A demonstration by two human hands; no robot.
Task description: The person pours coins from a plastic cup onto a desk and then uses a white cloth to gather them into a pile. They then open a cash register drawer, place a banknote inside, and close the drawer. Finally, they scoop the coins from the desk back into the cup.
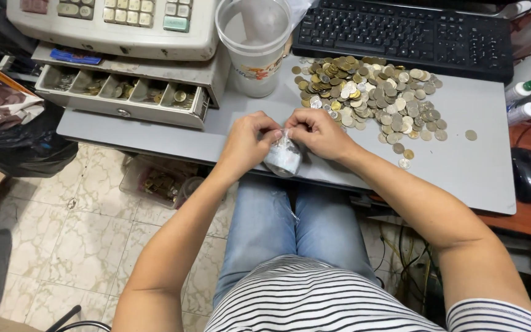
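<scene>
My left hand (246, 142) and my right hand (318, 133) meet at the near edge of a grey desk shelf (462, 166). Together they pinch the top of a small clear plastic bag (284, 157) filled with silvery coins, which hangs just over the shelf's edge. A wide heap of loose gold and silver coins (370, 95) lies on the shelf just beyond my right hand. A few stray coins (404, 154) lie apart from the heap.
A cash register (118, 24) with its coin drawer (124, 95) open stands at the left. A clear plastic cup (254, 49) sits beside it, a black keyboard (401, 34) behind the coins. A black mouse (530, 175) and green-capped bottles (527, 101) are at the right.
</scene>
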